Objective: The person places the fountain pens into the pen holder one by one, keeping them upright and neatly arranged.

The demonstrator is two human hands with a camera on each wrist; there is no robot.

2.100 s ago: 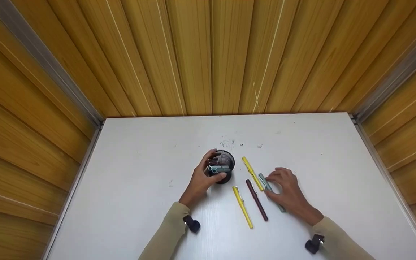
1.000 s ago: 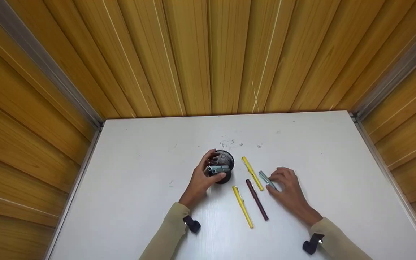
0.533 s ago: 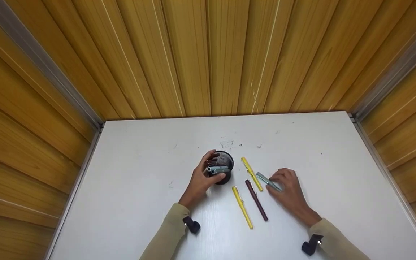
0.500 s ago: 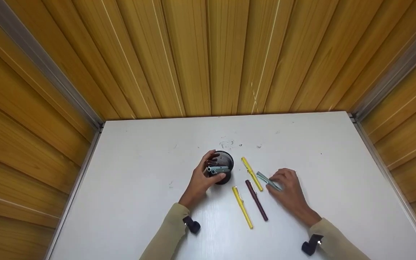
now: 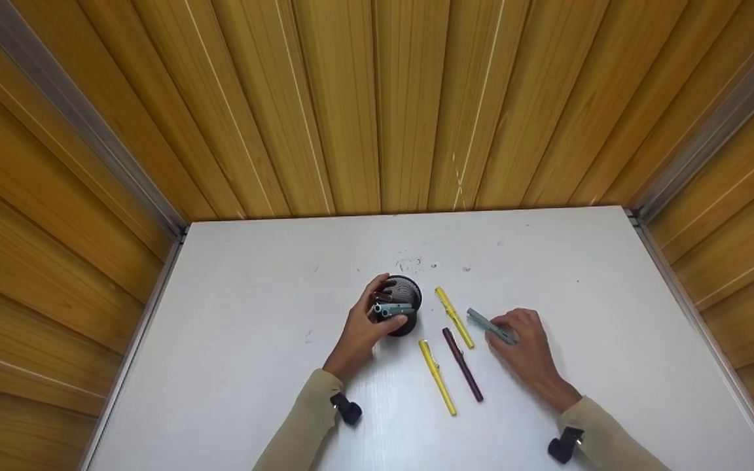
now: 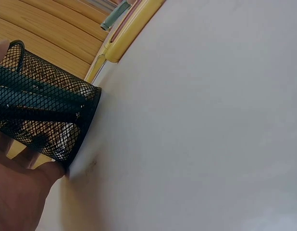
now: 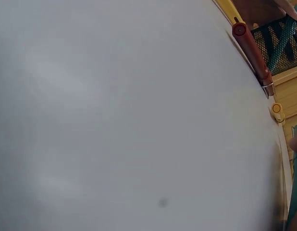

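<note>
Left hand [image 5: 365, 327] curled round the black mesh cup [image 5: 406, 302], fingers [image 5: 385, 286] and thumb clamping its wall, seemingly to steady it; cup at mid-bench [image 5: 252, 366]. Right hand [image 5: 526, 345] at 3 o'clock of the cup, fingertips pinching the teal pen [image 5: 487, 324], tip raised off the bench, likely mid-lift. Lying loose between the hands: two yellow pens [image 5: 453, 317] [image 5: 436, 377], one maroon pen [image 5: 462, 364]. Inside the cup: at least one teal pen, others unclear.

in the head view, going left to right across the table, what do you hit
left hand → black mesh pen cup → lower yellow pen → dark red pen → teal pen → right hand
</note>
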